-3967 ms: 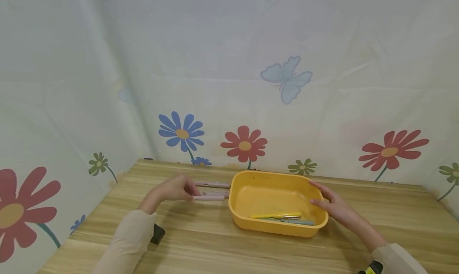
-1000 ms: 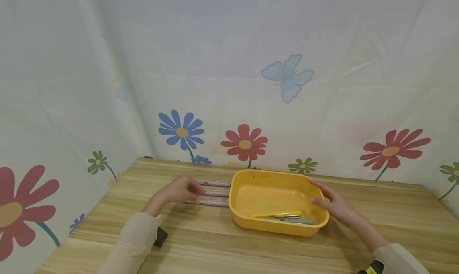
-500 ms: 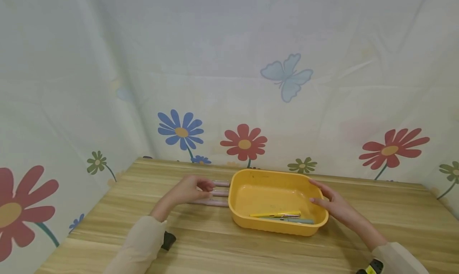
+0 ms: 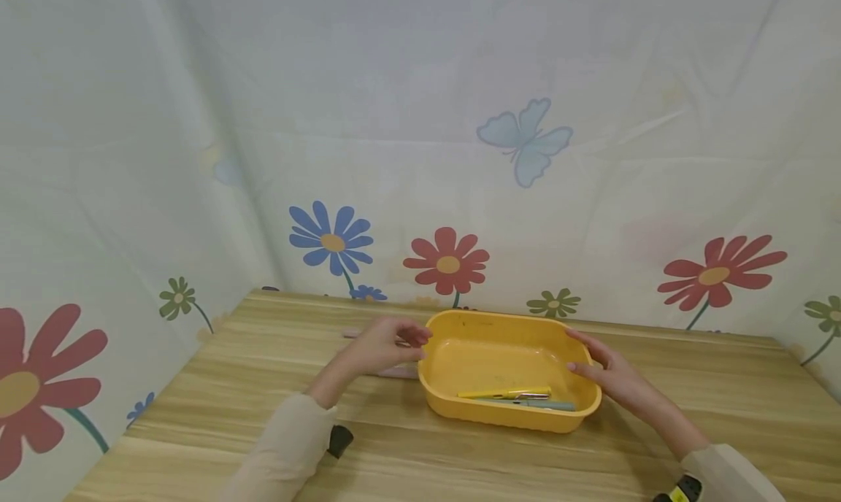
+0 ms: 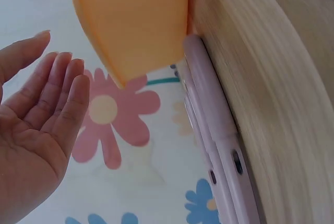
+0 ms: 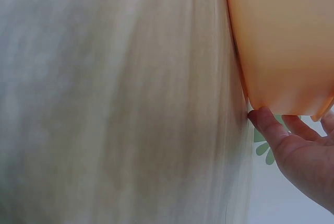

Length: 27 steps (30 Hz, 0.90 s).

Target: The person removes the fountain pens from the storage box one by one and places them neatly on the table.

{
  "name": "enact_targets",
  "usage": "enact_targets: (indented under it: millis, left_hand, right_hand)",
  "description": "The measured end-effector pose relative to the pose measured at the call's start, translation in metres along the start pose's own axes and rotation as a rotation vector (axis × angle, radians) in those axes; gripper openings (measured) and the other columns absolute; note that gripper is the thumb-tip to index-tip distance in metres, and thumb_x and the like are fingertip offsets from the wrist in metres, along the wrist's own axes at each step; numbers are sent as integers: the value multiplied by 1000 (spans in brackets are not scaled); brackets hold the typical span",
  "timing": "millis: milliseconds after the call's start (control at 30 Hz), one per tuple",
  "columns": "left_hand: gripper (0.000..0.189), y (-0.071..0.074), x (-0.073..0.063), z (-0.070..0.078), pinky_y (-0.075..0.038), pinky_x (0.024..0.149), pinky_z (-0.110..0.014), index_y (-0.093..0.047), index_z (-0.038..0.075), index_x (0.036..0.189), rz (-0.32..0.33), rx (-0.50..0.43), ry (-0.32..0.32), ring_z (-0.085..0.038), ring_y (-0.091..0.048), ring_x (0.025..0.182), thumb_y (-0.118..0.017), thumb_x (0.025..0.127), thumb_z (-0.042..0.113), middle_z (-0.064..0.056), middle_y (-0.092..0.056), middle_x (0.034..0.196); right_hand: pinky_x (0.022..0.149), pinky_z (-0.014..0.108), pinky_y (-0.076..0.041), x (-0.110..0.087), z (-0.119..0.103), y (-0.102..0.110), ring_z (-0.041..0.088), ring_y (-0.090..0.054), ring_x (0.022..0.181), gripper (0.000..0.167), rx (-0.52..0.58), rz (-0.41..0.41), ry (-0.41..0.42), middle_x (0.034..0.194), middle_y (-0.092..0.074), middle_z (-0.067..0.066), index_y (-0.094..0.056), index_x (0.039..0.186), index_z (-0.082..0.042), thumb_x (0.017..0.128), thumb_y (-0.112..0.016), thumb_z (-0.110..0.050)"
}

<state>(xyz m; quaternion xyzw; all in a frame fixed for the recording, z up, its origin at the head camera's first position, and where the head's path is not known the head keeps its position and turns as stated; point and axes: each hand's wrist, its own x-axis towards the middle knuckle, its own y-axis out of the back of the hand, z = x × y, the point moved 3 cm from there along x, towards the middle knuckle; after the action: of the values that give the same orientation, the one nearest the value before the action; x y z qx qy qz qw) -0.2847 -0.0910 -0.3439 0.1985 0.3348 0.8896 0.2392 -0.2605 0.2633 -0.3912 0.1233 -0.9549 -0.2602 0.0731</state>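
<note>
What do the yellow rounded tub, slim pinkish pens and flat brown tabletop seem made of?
Yellow rounded tub: probably moulded plastic, semi-gloss; smooth walls, soft highlights.
Slim pinkish pens: likely satin plastic, perhaps coated metal; even colour, soft sheen.
Flat brown tabletop: wood or printed laminate, low sheen; streaked grain fits either.

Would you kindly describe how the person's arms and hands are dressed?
The left sleeve and right sleeve are plain cream fabric. A small black device shows beside the left cuff; a dark device by the right one has a yellow marking. The left hand and right hand are ungloved.
</note>
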Motion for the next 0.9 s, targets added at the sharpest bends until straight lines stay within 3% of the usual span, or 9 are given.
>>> enact_targets:
  millis: [300, 700, 900]
  left_hand:
    - [28, -23, 15, 19, -49, 75, -22, -64, 5, 107, -34, 27, -30, -13, -59, 85, -69, 81, 14, -8, -65, 97]
    - [31, -54, 34, 33, -48, 69, -16, -63, -1, 108, -82, -40, -41, -9, -58, 80, -69, 80, 9, -12, -64, 97]
    - [29, -73, 41, 37, -47, 69, -14, -63, 0, 105, -110, -11, -49, -6, -56, 77, -70, 79, 9, -10, -65, 95]
  right_hand:
    - [92, 55, -37, -1, -1, 0, 50, -21, 127, 60, 12, 1, 13, 145, -18, 28, -26, 142, -2, 90, -55, -17]
    - [93, 57, -34, 0, -1, 0, 50, -18, 128, 61, 17, -1, 2, 145, -17, 28, -26, 142, -3, 90, -55, -18]
    - [93, 56, -35, -1, -2, -1, 50, -18, 128, 61, 20, -1, -2, 145, -16, 28, -26, 142, -3, 90, -55, -18]
